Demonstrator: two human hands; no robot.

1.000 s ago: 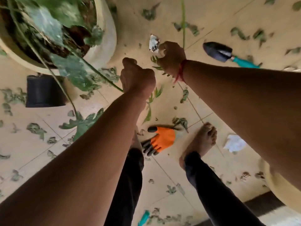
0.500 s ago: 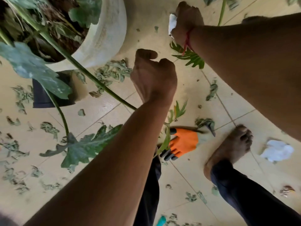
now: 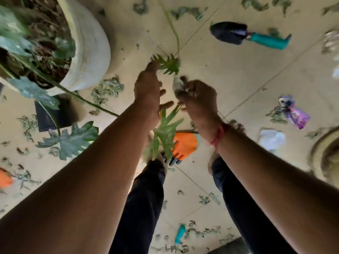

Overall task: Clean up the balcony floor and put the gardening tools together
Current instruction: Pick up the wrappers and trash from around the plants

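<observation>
both hands are smeared by motion, so fine detail is lost. my left hand [image 3: 148, 92] is stretched out with the fingers straight and a little spread, gripping nothing; its tips reach the small frond [image 3: 168, 64] on the floor [image 3: 229, 74], and i cannot tell whether they touch it. my right hand [image 3: 199, 99] is curled round a crumpled white scrap [image 3: 177, 85], most of it hidden inside the fist.

an orange glove [image 3: 185, 145] lies between my feet, half covered by a green leaf [image 3: 165, 136] and my wrists. a second orange patch [image 3: 4, 179] is cut off at the left edge, too little to name. the trowel [image 3: 247, 35] with its teal handle lies well apart, up on the right. a teal handle [image 3: 180, 233] shows near the bottom between my legs, its working end hidden. dry leaf bits, a white tissue [image 3: 271, 139] and a purple wrapper [image 3: 295, 116] litter the tiles beside the white pot [image 3: 89, 50].
</observation>
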